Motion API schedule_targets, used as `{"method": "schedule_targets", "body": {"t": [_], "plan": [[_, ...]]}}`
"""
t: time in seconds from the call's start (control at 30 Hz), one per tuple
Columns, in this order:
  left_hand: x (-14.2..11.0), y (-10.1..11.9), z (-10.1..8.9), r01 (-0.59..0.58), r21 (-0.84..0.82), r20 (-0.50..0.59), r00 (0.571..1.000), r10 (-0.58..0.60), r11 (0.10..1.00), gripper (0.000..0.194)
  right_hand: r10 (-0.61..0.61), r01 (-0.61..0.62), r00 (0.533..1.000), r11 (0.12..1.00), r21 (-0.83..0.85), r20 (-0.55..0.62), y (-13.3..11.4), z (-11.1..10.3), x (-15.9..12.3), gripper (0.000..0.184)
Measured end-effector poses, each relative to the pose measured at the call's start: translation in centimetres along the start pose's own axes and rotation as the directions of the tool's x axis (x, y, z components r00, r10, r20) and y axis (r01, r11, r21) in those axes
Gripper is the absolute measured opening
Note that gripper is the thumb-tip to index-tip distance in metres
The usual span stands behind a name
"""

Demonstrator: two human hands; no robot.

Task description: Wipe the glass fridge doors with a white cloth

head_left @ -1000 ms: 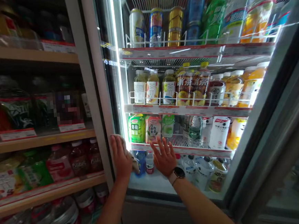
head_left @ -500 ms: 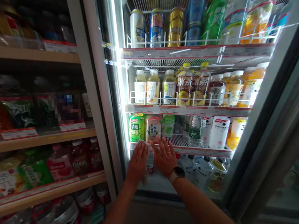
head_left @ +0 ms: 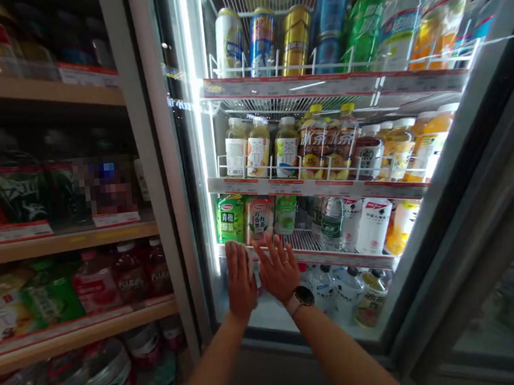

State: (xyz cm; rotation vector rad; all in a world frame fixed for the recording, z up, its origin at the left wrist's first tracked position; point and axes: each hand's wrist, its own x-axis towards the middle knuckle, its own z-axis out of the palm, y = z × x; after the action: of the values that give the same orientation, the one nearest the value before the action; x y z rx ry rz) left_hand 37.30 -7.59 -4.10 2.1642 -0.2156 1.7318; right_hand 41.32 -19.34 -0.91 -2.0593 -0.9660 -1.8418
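Note:
My left hand (head_left: pixel 240 280) lies flat on the glass door (head_left: pixel 281 155) of a lit drinks fridge, pressing a small pale cloth (head_left: pixel 248 263) against the lower part of the glass. Only an edge of the cloth shows beside the fingers. Right beside it, my right hand (head_left: pixel 278 269) rests on the same glass with fingers spread, holding nothing. It wears a ring, with a watch (head_left: pixel 301 297) on the wrist. Behind the glass, just above both hands, stand green and pink bottles (head_left: pixel 245 218) on a wire shelf.
The fridge holds cans (head_left: pixel 263 41) on top and rows of tea, juice and water bottles below. Its grey frame (head_left: pixel 157 165) stands left of the hands. Wooden shelves (head_left: pixel 65 243) with bottles and packets fill the left. Another fridge frame (head_left: pixel 484 198) slants at the right.
My left hand with the cloth has slid right across the glass, from the door's left edge to beside my right hand. The right hand has hardly moved.

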Motion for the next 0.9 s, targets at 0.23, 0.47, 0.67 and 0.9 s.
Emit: {"method": "schedule_targets", "body": {"t": [0.23, 0.47, 0.67, 0.9], "plan": [[0.5, -2.1, -1.2, -0.384, 0.136, 0.153, 0.919, 0.364, 0.913, 0.063, -0.014, 0.014, 1.0, 1.0, -0.005, 0.022, 0.2, 0.0, -0.1, 0.058], [3.6, -5.1, -4.1, 0.146, 0.121, -0.093, 0.986, -0.135, 0.982, 0.067, 0.001, -0.001, 1.0, 1.0, 0.003, 0.03, 0.0, -0.3, 0.1, 0.069], [2.5, -2.0, -1.6, 0.188, 0.015, -0.096, 0.978, -0.186, 0.982, 0.066, 0.013, -0.013, 0.999, 1.0, 0.001, 0.043, 0.0, 0.0, -0.2, 0.07], [-0.5, 0.8, 0.3, -0.121, 0.074, 0.085, 0.99, 0.115, 0.99, 0.066, 0.005, -0.005, 1.0, 1.0, 0.02, 0.015, 0.1, 0.4, -0.6, 0.058]]}}
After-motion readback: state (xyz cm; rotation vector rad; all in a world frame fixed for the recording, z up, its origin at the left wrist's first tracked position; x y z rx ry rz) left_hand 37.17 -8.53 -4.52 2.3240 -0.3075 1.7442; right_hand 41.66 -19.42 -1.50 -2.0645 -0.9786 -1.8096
